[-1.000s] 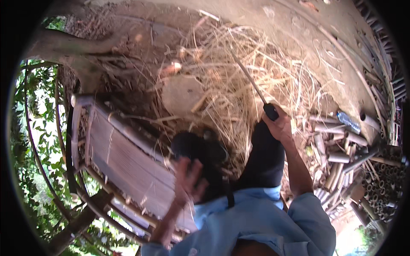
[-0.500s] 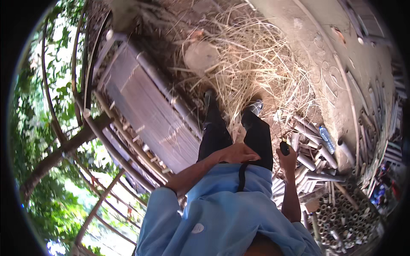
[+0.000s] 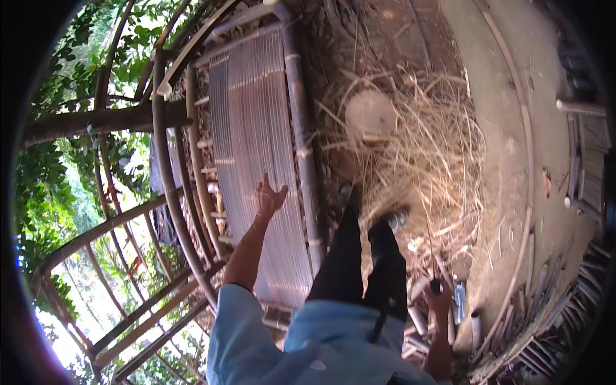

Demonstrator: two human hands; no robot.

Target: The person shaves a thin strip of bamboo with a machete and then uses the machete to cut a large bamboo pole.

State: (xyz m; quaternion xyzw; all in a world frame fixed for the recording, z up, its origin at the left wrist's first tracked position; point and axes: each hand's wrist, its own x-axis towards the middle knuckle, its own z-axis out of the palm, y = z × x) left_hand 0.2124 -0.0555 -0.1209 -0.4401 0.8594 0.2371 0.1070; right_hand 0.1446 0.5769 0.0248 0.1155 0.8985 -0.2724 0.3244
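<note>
My left hand [image 3: 271, 196] reaches out over a long bamboo-framed bench [image 3: 256, 135] topped with narrow slats. Its fingers are spread and nothing is in them; I cannot tell whether it touches the slats. Low on the right, my right hand [image 3: 439, 300] is closed around a slim tool with a dark handle [image 3: 436, 286]. A thin, straight part seems to run forward from that handle, too blurred to identify exactly.
Loose straw-like strips [image 3: 427, 154] cover the ground ahead, beside a round stump-like block [image 3: 371, 113]. A plastic bottle [image 3: 459, 301] and cut bamboo pieces [image 3: 417, 319] lie near my right hand. A pole railing [image 3: 170, 147] borders the left; an earthen wall [image 3: 504, 128] rises right.
My left hand has left my waist, moving left and forward over the bench with its fingers spread. The view has turned toward the bench. My right hand keeps hold of the dark-handled tool.
</note>
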